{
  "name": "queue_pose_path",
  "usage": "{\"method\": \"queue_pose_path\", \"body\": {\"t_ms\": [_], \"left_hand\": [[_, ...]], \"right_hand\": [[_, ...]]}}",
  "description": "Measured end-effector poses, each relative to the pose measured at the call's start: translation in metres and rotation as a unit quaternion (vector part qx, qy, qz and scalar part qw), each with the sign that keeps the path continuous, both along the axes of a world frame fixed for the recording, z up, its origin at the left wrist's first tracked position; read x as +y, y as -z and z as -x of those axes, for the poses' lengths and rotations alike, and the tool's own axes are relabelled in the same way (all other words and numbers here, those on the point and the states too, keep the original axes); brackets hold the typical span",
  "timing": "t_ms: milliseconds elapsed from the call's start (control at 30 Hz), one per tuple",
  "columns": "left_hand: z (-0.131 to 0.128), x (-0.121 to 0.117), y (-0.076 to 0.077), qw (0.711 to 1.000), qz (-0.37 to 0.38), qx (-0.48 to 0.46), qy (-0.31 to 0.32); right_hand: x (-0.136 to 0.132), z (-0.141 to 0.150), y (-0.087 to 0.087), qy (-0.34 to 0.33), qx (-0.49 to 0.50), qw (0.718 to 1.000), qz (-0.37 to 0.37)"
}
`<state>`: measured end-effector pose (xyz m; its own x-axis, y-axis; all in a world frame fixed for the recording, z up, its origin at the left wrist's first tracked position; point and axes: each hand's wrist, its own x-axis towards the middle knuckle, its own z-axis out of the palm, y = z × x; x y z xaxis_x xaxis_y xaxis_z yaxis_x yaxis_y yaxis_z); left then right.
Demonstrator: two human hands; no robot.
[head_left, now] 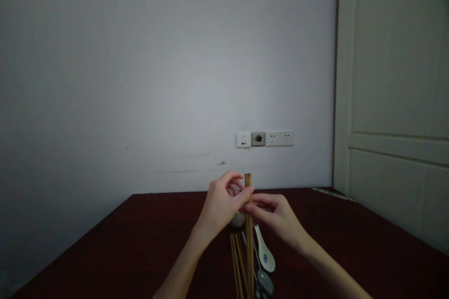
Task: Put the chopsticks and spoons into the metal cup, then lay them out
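Upright between my two hands stands a pair of wooden chopsticks [249,238], gripped near the upper end. My left hand [222,201] pinches them with the thumb from the left, its other fingers curled behind. From the right, my right hand [275,212] closes thumb and fingertips on the same pair. Several more chopsticks [235,261] lie on the table just left of the held pair. To the right are a white ceramic soup spoon [265,254] with a blue mark and a metal spoon [264,282]. A small pale cup or bowl [237,220] is partly hidden behind my hands.
The dark red table [147,238] reaches back to a grey wall [168,79]. Wall sockets [278,138] sit above its back edge. A pale panelled door [393,79] stands at the right. A flat strip [333,194] lies at the back right of the table.
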<state>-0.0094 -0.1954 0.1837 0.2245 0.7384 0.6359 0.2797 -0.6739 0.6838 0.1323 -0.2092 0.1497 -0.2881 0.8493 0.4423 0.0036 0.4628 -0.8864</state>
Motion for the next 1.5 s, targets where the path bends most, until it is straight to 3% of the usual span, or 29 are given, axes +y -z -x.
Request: {"method": "queue_pose_path", "body": {"t_ms": [133, 233, 833, 1500], "left_hand": [[0.003, -0.002, -0.003, 0.989, 0.088, -0.026, 0.12], [0.001, -0.005, -0.002, 0.979, 0.137, -0.03, 0.149], [-0.003, -0.002, 0.0, 0.976, 0.156, -0.045, 0.144], [-0.001, -0.002, 0.0, 0.976, 0.164, -0.041, 0.14]], "right_hand": [[-0.005, -0.003, 0.002, -0.014, -0.022, 1.0, -0.001], [-0.005, -0.003, 0.003, -0.008, -0.03, 0.999, -0.019], [0.008, -0.015, 0.006, -0.044, -0.053, 0.997, -0.029], [0.007, -0.015, 0.007, -0.023, -0.075, 0.996, -0.052]]}}
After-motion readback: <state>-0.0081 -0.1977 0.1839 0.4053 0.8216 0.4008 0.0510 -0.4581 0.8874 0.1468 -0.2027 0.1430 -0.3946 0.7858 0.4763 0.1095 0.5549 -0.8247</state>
